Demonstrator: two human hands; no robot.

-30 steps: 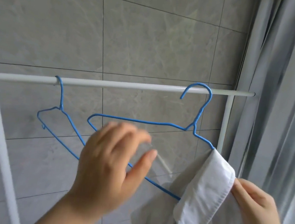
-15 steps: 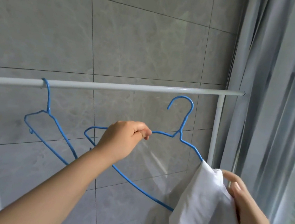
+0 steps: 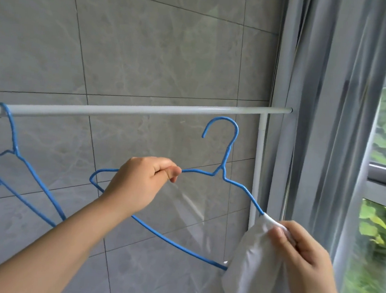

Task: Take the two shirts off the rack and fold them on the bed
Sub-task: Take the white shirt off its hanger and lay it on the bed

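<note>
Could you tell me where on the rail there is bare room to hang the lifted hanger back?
The white metal rail is bare from the hung blue wire hanger to its right post. Lower right is crowded: left hand holds the lifted blue hanger, right hand pinches the white shirt.

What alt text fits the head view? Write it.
Left hand holds a blue hanger lifted off the white rack rail while the right hand pulls a white shirt off its end. An empty hanger hangs left.

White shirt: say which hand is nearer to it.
Right. The right hand grips the white shirt at the hanger's right end; the left hand holds the hanger's top wire, apart from the shirt.
</note>
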